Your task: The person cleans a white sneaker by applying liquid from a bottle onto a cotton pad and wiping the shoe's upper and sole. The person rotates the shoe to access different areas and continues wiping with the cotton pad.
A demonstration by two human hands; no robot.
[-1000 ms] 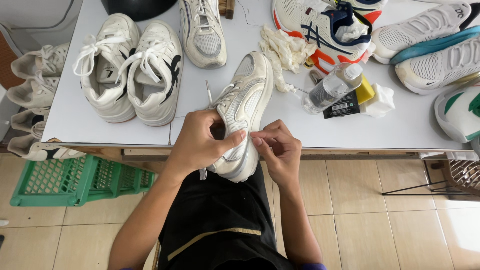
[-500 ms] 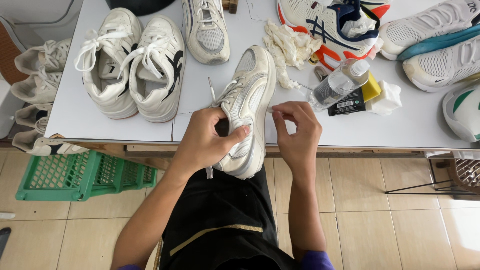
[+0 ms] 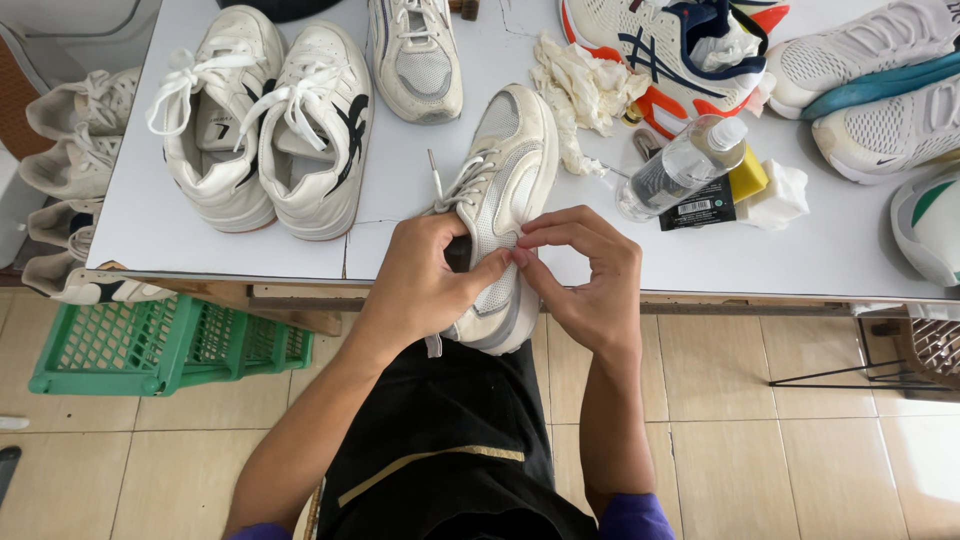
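Gripping the heel end of a cream mesh running shoe (image 3: 505, 205), the left hand (image 3: 425, 285) wraps its fingers round the collar while the right hand (image 3: 585, 275) pinches the shoe's side with thumb and forefinger, fingertips of both hands meeting. This shoe lies at the near edge of the white table (image 3: 400, 180), heel hanging past it, grey laces loose. Just right lie a crumpled cream cloth (image 3: 580, 90) and a clear plastic bottle (image 3: 680, 165); left stands a pair of white laced sneakers (image 3: 265, 130).
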